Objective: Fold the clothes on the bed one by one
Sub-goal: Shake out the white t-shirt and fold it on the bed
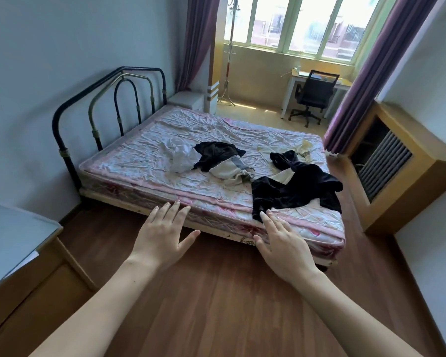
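Fingers are stretching out straight on both hands, holding nothing: the left hand [162, 234] is reaching toward the near edge of the mattress [144, 161], and the right hand [285, 243] is lining up, in this view, with the lowest corner of the black garment [294, 189], though contact is hard to call. That garment is lying crumpled near the bed's front right corner, hanging close to the edge. Farther in, a white garment [178, 155], another black piece [216, 152] and a grey-and-cream piece [233, 171] are sitting tangled together mid-bed. The danger, as I'm reading it: tugging that one corner risks dragging the black garment off onto the wooden floor [216, 305]. In the heap, overlapping pieces could be lifting together, spoiling the one-by-one order.
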